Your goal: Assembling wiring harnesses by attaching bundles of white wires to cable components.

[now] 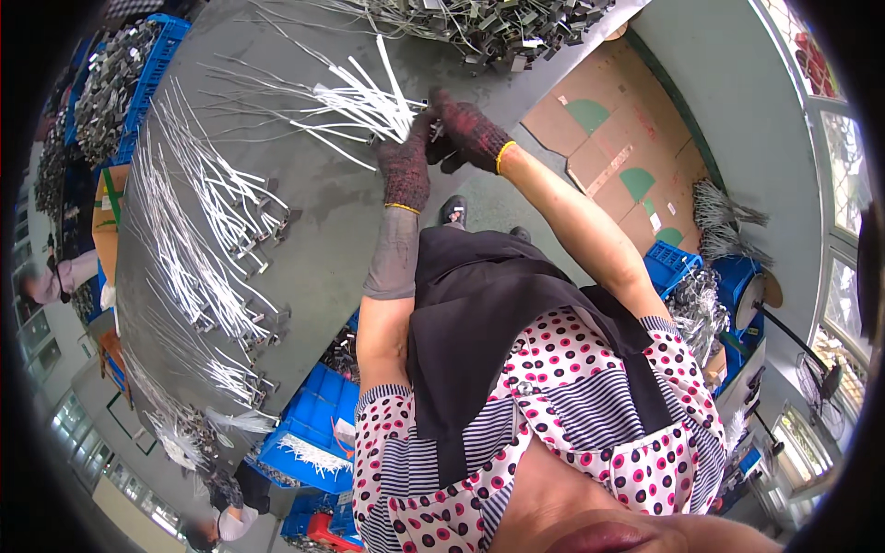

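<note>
White cable ties (pixel 364 101) in gloved hands (pixel 433 138)

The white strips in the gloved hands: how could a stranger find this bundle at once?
Start at the grey table. At its near edge two dark knit gloves meet; the left hand grips the white strips. Unlike the neat rows further left, this bundle fans out loosely.
</note>
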The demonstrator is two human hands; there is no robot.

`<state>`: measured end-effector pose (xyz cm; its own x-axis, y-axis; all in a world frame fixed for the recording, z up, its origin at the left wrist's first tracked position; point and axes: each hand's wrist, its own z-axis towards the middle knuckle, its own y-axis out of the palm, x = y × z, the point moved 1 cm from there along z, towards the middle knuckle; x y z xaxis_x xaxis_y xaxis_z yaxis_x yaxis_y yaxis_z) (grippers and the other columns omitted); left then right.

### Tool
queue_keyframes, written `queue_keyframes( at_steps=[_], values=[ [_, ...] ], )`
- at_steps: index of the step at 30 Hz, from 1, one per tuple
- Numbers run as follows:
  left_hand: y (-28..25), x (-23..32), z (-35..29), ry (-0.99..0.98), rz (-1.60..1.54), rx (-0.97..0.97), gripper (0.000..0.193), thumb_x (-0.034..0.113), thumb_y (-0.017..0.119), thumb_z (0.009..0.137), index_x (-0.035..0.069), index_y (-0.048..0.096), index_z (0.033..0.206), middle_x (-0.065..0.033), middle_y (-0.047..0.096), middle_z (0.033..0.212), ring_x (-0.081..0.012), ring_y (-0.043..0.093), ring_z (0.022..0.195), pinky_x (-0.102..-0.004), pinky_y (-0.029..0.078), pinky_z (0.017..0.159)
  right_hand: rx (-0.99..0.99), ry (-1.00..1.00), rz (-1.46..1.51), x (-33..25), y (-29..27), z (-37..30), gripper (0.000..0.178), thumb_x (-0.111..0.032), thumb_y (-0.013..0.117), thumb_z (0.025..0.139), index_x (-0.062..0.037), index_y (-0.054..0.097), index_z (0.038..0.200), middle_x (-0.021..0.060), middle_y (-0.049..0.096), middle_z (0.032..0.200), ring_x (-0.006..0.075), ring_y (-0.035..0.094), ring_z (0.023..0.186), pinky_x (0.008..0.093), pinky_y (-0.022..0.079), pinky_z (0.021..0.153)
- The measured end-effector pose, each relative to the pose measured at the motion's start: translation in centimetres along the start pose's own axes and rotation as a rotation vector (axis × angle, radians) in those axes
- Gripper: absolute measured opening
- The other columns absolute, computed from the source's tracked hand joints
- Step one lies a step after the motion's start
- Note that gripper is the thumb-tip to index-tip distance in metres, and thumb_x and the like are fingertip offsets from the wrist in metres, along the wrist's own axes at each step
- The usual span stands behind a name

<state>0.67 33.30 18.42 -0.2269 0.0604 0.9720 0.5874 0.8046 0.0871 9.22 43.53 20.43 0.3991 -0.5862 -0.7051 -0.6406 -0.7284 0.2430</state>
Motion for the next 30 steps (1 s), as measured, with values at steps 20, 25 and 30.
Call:
queue_keyframes(
  at_steps=[20, 25, 30],
  values=[
    [0.5, -1.9, 0.9, -0.377, -0.328, -0.337, 0.037, 0.034, 0.066, 0.095, 0.001, 0.066, 0.112, -0.0047, 0.061, 0.079, -0.009, 0.052, 0.06, -0.0257, 0.041, 0.05, 0.854, -1.091, -1.081, -2.8, -7.3, 1.0, 0.019, -0.018, 0.072, 0.077, -0.008, 0.07, 0.093, 0.0089, 0.068, 0.109, 0.0265, 0.066, 0.095, 0.0395, 0.053, 0.077],
    [5.4, -4.7, 0.8, -0.456, -0.426, -0.444, 0.034, 0.027, 0.068, 0.092, 0.004, 0.062, 0.117, -0.0131, 0.065, 0.094, -0.0202, 0.064, 0.068, -0.0343, 0.055, 0.061, 0.321, -0.6, -0.215, 1.5, -8.0, -7.8, 0.023, -0.016, 0.067, 0.09, 0.0006, 0.07, 0.106, 0.0049, 0.067, 0.079, 0.01, 0.059, 0.065, 0.0243, 0.048, 0.06],
    [9.0, -6.0, 0.6, -0.581, -0.719, -0.554, 0.03, 0.016, 0.06, 0.097, -0.003, 0.057, 0.12, -0.0219, 0.064, 0.107, -0.04, 0.066, 0.097, -0.0586, 0.054, 0.093, 0.232, -0.16, -0.248, 12.8, -12.7, -15.5, 0.026, -0.025, 0.066, 0.094, -0.0014, 0.072, 0.102, 0.0013, 0.061, 0.065, 0.0066, 0.051, 0.054, 0.0238, 0.041, 0.048]
  ],
)
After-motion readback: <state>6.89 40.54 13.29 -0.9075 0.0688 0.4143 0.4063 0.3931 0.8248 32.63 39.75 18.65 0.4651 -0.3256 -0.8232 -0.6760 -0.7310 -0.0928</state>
